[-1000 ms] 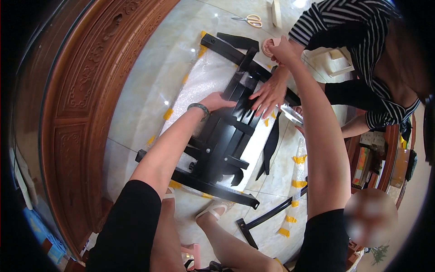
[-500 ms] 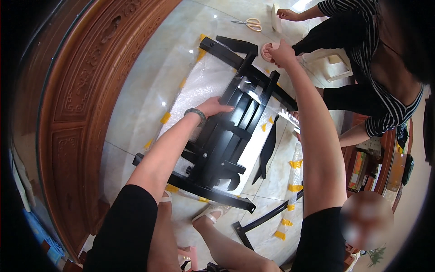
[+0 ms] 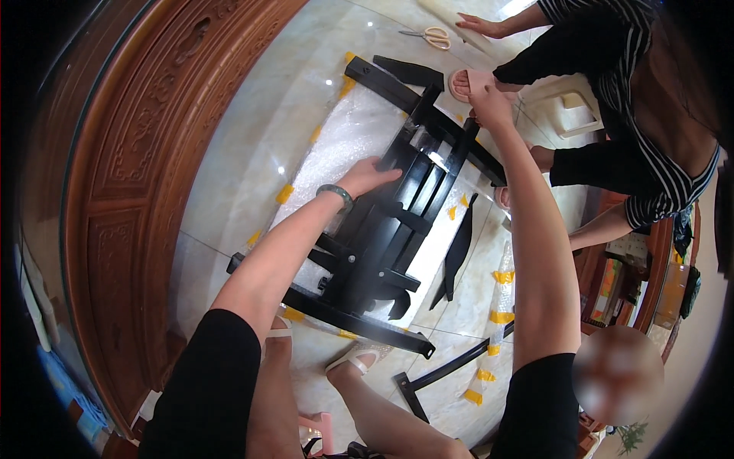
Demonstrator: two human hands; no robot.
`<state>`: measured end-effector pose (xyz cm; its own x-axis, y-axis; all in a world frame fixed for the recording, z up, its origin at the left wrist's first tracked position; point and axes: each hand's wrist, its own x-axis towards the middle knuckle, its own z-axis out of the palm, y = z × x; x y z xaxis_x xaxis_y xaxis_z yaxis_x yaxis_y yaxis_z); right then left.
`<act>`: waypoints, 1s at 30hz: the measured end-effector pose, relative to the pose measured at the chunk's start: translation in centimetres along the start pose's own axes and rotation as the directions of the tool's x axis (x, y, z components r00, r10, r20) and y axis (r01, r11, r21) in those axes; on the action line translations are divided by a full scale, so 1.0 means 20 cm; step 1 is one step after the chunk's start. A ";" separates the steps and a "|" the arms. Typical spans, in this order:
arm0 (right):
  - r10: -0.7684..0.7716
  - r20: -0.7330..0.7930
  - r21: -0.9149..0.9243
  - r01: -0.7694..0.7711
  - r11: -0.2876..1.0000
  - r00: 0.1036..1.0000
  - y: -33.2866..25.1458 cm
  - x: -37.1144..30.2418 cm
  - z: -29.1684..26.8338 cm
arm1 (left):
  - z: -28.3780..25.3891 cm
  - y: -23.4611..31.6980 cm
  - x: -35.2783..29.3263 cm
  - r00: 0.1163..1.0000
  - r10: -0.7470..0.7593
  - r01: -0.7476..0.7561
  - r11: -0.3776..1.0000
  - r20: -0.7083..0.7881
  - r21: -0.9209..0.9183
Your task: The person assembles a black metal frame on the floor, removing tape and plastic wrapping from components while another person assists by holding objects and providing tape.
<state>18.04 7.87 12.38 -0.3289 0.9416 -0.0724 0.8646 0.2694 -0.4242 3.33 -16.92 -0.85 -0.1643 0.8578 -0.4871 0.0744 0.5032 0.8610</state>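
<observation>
A black metal furniture frame [image 3: 367, 229] with crossbars and flat panels lies on white bubble wrap and foam [image 3: 344, 138] held by yellow tape. My left hand [image 3: 368, 177], a bracelet on its wrist, grips the frame's left side, thumb over the panel and fingertips partly hidden. Stretched to the far right, my right hand [image 3: 491, 105] has curled fingers pointing down at the upper end of a black bar [image 3: 463, 141]. Whatever sits between those fingers is too small to make out. A curved black piece [image 3: 459, 249] rests on the tiles right of the frame.
Scissors [image 3: 436, 37] with pale handles lie at the far side. A person in a striped top [image 3: 638, 115] crouches at right, a hand by a long pale piece [image 3: 451, 21]. A white stool [image 3: 567, 113] is near them. Carved wooden furniture [image 3: 126, 176] lines the left.
My right hand has come down and nearer, to the end of the black bar. The left hand stays on the frame. The other person's hand has shifted slightly, and the pale piece now lies lower.
</observation>
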 end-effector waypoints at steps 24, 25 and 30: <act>0.064 0.256 0.687 -0.228 0.689 0.965 -0.28 -1.26 0.22 | -0.72 0.21 -0.79 0.890 0.436 -0.317 0.803 -0.134 0.504; 0.118 0.209 0.644 -0.227 0.730 0.971 -0.15 -1.28 0.24 | -0.76 0.18 -0.80 0.895 0.426 -0.285 0.775 -0.133 0.564; 0.231 0.041 0.603 -0.209 0.770 0.972 0.21 -1.42 0.36 | -0.75 -0.02 -0.71 0.903 0.404 -0.224 0.733 -0.146 0.642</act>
<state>28.26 -19.16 6.18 -0.1350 0.9694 -0.2052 0.5048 -0.1109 -0.8561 -9.14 -30.87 7.92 -0.2619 0.9625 -0.0712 0.7229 0.2445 0.6462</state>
